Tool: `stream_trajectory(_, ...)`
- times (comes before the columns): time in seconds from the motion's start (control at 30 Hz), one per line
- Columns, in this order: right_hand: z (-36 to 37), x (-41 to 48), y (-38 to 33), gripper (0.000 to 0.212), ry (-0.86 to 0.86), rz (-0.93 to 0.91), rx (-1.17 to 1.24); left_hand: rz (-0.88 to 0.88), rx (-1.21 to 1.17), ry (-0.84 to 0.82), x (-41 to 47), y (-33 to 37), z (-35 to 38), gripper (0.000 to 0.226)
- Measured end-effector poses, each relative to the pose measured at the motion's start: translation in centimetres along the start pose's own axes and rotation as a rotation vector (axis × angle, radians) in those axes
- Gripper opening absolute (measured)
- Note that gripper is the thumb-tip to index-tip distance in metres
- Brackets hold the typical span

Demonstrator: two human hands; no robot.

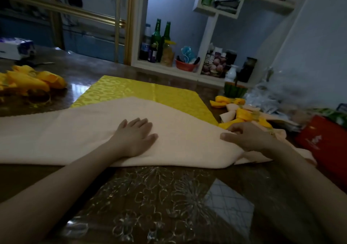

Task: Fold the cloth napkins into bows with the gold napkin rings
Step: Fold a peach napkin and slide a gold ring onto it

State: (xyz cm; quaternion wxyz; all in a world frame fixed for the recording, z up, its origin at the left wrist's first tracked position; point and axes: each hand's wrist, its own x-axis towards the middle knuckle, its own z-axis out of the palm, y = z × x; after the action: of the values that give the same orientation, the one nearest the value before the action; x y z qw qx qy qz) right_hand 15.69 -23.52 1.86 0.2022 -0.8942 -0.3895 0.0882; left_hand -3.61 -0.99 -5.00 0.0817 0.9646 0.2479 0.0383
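From my remote seat I see two napkins spread on the counter (150,196). One cream napkin (84,131) lies on top, folded into a wide band. Its long axis runs from left to right, and its far edge rises to a blunt point facing away from me. One yellow napkin (131,89) lies under it and reaches further away.

The left hand (135,136) rests flat on the middle of the cream napkin, palm down and fingers straight. The right hand (247,136) is at the right end of the cream napkin. Its fingers are curled and its thumb lies on the cloth, pinching the edge.

A heap of yellow cloth (32,82) lies far left. A mixed heap (242,114) of yellow and cream pieces lies just beyond the right hand, and one red box (323,144) is near it.
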Motion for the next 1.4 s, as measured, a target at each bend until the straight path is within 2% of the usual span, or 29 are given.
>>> stream_trajectory(0.13, -1.8, -0.5, 0.1, 0.045, -0.221, 0.126, -0.232, 0.006, -0.006, -0.004, -0.1, 0.0, -0.1, 0.056)
stream_trajectory(0.2, -2.8, -0.5, 0.4, 0.045, -0.302, 0.216, -0.301, 0.012, -0.001, -0.010, -0.2, 0.0, -0.2, 0.056)
stream_trajectory(0.27, -3.5, -0.6, 0.6, 0.039, -0.247, 0.315, -0.415, 0.008, 0.013, -0.011, -0.3, 0.1, -0.4, 0.055)
stream_trajectory(0.3, -3.7, -0.7, 0.5, 0.036, -0.173, 0.349, -0.545, 0.013, 0.042, 0.005, -0.3, 0.1, -0.4, 0.054)
stream_trajectory(0.37, -3.2, -0.9, -0.7, 0.027, 0.026, 0.292, -0.789, 0.037, 0.172, 0.087, -0.4, 0.4, -0.5, 0.062)
stream_trajectory(0.4, -2.3, -1.0, -1.8, 0.021, 0.140, 0.199, -0.796, 0.060, 0.212, 0.116, -0.4, 0.6, -0.5, 0.068)
stream_trajectory(0.47, 0.4, -1.0, -4.5, 0.016, 0.241, -0.027, -0.589, 0.084, 0.111, 0.070, -0.2, 1.1, -0.5, 0.066)
stream_trajectory(0.57, 6.5, -0.8, -8.7, 0.030, 0.067, -0.307, -0.219, 0.093, 0.000, -0.067, -0.5, 1.6, -0.2, 0.064)
stream_trajectory(0.63, 9.6, -0.5, -9.8, 0.038, -0.020, -0.411, -0.193, 0.104, 0.048, -0.100, -0.7, 1.5, 0.3, 0.072)
stream_trajectory(0.73, 10.7, -0.1, -8.2, 0.046, -0.086, -0.339, -0.189, 0.109, 0.083, -0.090, -0.7, 1.4, 0.4, 0.067)
stream_trajectory(0.87, 8.6, -0.8, -3.3, 0.058, -0.211, -0.223, -0.316, 0.121, 0.072, -0.123, -0.6, 1.4, 0.1, 0.066)
stream_trajectory(0.97, 6.7, -2.0, 0.2, 0.059, -0.221, -0.137, -0.311, 0.130, 0.084, -0.118, -0.6, 1.2, 0.3, 0.066)
stream_trajectory(1.07, 6.1, -2.5, 0.9, 0.058, -0.189, -0.103, -0.340, 0.172, 0.117, -0.045, -1.0, 1.4, 0.0, 0.086)
stream_trajectory(1.1, 6.0, -2.6, 0.2, 0.056, -0.137, -0.130, -0.386, 0.227, 0.182, 0.043, -1.3, 1.6, -0.3, 0.089)
stream_trajectory(1.13, 6.3, -2.5, -0.8, 0.053, -0.072, -0.178, -0.417, 0.287, 0.254, 0.149, -1.3, 1.9, -0.3, 0.080)
stream_trajectory(1.2, 7.1, -2.6, -3.9, 0.047, 0.064, -0.299, -0.374, 0.310, 0.292, 0.281, -1.7, 2.6, -0.7, 0.046)
stream_trajectory(1.27, 8.4, -2.5, -7.7, 0.048, 0.096, -0.392, -0.315, 0.216, 0.230, 0.227, -2.3, 3.3, -1.2, 0.037)
stream_trajectory(1.4, 11.4, -1.0, -13.3, 0.045, 0.024, -0.477, -0.302, -0.034, 0.216, 0.064, -3.1, 1.3, -2.4, 0.046)
